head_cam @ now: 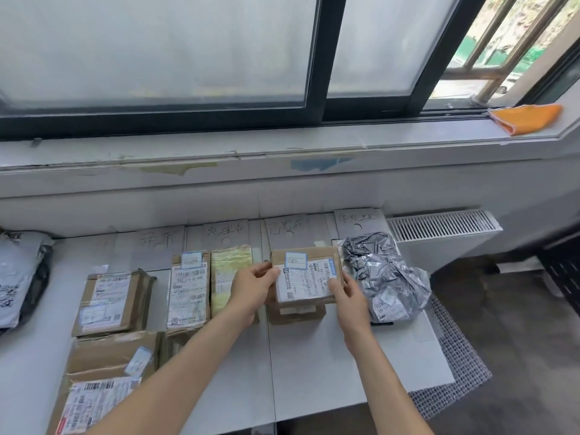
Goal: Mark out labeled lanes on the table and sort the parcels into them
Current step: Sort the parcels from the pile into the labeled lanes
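Observation:
A small cardboard parcel point(306, 271) with a white shipping label and a blue-edged sticker sits on top of another brown box point(296, 313) in the third lane. My left hand point(252, 285) grips its left edge and my right hand point(348, 298) grips its front right corner. Four handwritten lane cards point(284, 230) stand along the back of the white table point(314, 372). A crumpled grey plastic mailer point(381, 274) lies in the rightmost lane. A labelled box point(188, 290) and a yellowish parcel point(229, 274) lie in the second lane. Two cardboard boxes point(110, 302) lie in the first.
A grey poly mailer point(18, 277) lies at the far left edge. A white radiator point(445, 227) stands right of the table, with mesh point(455, 356) under the table's right end. An orange cloth point(525, 117) lies on the window sill.

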